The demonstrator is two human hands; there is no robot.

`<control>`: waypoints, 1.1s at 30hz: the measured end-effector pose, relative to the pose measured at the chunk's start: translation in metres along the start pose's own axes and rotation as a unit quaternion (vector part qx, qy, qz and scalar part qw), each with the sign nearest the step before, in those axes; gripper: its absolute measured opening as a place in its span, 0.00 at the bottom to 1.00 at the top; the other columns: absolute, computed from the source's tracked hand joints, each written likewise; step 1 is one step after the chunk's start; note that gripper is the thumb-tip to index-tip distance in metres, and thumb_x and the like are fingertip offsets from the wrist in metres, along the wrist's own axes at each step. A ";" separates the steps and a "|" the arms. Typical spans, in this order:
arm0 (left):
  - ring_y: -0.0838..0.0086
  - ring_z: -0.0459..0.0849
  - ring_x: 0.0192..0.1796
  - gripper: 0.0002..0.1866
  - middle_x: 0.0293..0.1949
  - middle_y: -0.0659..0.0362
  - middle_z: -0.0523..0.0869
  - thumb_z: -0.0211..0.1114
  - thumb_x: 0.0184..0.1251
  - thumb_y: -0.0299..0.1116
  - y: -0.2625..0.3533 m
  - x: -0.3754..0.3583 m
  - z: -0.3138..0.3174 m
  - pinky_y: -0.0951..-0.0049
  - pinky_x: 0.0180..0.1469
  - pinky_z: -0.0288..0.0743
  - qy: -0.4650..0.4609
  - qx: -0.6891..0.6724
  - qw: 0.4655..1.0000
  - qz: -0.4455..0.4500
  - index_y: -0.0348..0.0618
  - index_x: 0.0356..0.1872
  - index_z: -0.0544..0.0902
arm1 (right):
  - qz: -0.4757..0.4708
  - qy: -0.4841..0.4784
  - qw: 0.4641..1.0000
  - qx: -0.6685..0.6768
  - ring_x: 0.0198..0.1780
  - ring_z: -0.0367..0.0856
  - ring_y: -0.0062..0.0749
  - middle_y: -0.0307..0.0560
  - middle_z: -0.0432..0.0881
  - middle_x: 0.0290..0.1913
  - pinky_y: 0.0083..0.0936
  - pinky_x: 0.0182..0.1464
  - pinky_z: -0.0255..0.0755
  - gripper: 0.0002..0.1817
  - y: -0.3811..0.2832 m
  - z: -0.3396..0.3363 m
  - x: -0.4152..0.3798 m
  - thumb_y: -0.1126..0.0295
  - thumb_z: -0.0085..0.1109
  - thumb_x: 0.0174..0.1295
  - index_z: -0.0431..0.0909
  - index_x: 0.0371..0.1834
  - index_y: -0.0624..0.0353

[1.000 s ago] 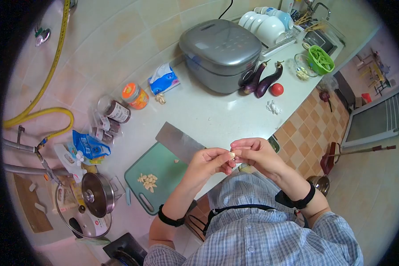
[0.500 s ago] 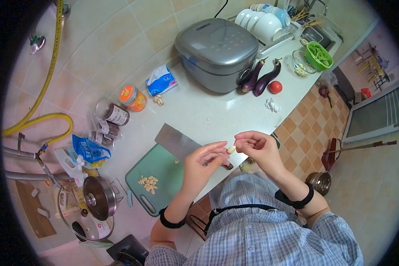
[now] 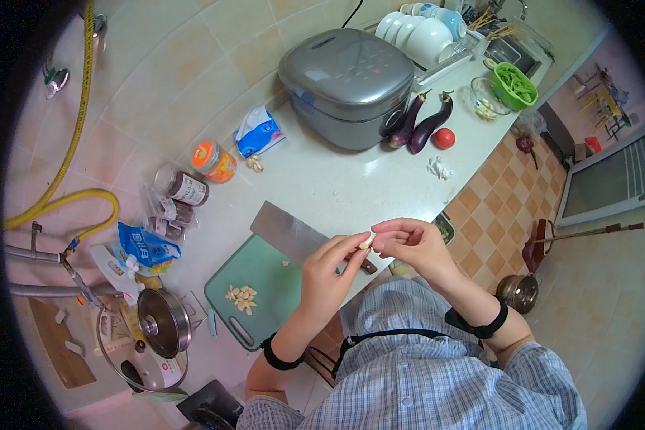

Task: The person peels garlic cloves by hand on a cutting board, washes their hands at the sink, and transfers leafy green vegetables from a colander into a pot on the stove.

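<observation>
Between the fingertips of both hands is a small pale garlic clove [image 3: 366, 244]. My left hand [image 3: 330, 269] pinches it from the left, while the fingertips of my right hand [image 3: 412, 246] are closed at its right end. Beneath my hands lies a cleaver [image 3: 287, 228], its blade partly over the green cutting board [image 3: 254, 266] and its brown handle [image 3: 368, 266] near the counter edge. Several peeled cloves [image 3: 241, 297] form a pile on the board, with one small piece [image 3: 285, 264] apart from them.
A grey rice cooker [image 3: 347, 86] stands against the wall. Right of it are two eggplants [image 3: 430, 125], a tomato [image 3: 444, 138] and white peelings [image 3: 439, 168]. Jars [image 3: 213, 162], a tissue pack [image 3: 258, 132] and a lidded pot [image 3: 163, 322] line the left side.
My left hand has turned slightly, and its fingers now pinch the clove. My right hand has shifted a little to the left and down. The view has moved slightly.
</observation>
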State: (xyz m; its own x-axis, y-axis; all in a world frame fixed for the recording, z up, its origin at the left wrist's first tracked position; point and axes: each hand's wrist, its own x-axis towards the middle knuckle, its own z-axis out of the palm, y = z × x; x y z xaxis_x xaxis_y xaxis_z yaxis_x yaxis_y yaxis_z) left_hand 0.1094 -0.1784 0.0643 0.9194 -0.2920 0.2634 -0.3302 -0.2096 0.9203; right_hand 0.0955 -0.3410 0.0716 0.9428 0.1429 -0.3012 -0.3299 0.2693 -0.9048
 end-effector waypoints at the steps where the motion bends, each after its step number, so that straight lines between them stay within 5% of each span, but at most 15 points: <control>1: 0.77 0.80 0.30 0.10 0.29 0.57 0.80 0.61 0.51 0.21 0.003 0.000 0.000 0.82 0.31 0.72 -0.005 0.043 0.999 0.012 0.38 0.37 0.79 | -0.011 0.003 1.000 0.001 0.37 0.77 0.22 0.45 0.78 0.35 0.17 0.39 0.72 0.14 0.003 -0.001 0.001 0.76 0.56 0.52 0.73 0.42 0.67; 12: 0.76 0.79 0.29 0.11 0.28 0.57 0.80 0.62 0.49 0.21 0.006 0.001 0.003 0.82 0.30 0.71 -0.036 0.107 0.993 0.034 0.38 0.36 0.79 | -0.027 0.021 0.999 -0.019 0.36 0.76 0.19 0.45 0.78 0.35 0.12 0.41 0.70 0.14 0.004 -0.003 -0.001 0.78 0.56 0.50 0.73 0.42 0.68; 20: 0.77 0.79 0.32 0.11 0.34 0.56 0.80 0.58 0.55 0.21 -0.002 0.002 -0.003 0.80 0.36 0.74 -0.099 -0.218 0.954 -0.178 0.34 0.41 0.77 | -0.058 -0.030 0.997 -0.043 0.35 0.76 0.18 0.42 0.77 0.33 0.12 0.39 0.69 0.13 0.000 -0.007 -0.002 0.77 0.56 0.51 0.72 0.41 0.68; 30: 0.78 0.78 0.31 0.11 0.35 0.53 0.81 0.55 0.58 0.23 -0.003 0.004 -0.002 0.79 0.36 0.75 -0.118 -0.261 0.938 -0.195 0.31 0.43 0.76 | -0.105 -0.017 0.990 -0.090 0.35 0.74 0.16 0.39 0.76 0.31 0.13 0.41 0.69 0.09 0.001 -0.007 -0.005 0.77 0.57 0.51 0.72 0.35 0.64; 33: 0.77 0.79 0.31 0.11 0.35 0.53 0.81 0.54 0.59 0.23 -0.003 0.003 0.000 0.78 0.36 0.75 -0.110 -0.279 0.928 -0.220 0.30 0.43 0.75 | -0.115 -0.016 0.986 -0.119 0.37 0.75 0.22 0.42 0.75 0.34 0.18 0.44 0.69 0.09 0.001 -0.007 -0.006 0.81 0.54 0.49 0.71 0.35 0.65</control>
State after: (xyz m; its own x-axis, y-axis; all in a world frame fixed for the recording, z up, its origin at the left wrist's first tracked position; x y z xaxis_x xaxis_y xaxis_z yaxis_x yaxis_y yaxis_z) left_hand 0.1136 -0.1786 0.0626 0.8531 -0.4886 -0.1833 0.2859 0.1439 0.9474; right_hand 0.0899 -0.3483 0.0704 0.9882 0.1344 -0.0732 -0.0828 0.0679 -0.9942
